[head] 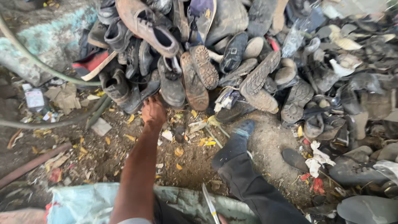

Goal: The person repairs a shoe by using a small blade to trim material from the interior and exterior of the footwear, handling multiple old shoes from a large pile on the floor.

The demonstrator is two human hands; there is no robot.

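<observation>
We found the left hand point(153, 111) reaching to the foot of the pile of worn shoes point(232, 54), touching a dark boot point(134, 97); grip undetermined. The right hand was out of view. The heap stood largely unsorted on dirt ground point(269, 145).

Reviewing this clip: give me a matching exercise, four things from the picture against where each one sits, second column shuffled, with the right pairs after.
Things:
1. left hand
2. brown shoe
3. small plastic bottle
4. pale sack

Places:
A. on the ground at the far left, among litter
B. on top of the heap, upper left, opening facing up
C. at the foot of the shoe heap, reaching under the dark boots
D. along the bottom edge, beside the forearm

Pairs: 1-C, 2-B, 3-A, 4-D
</observation>
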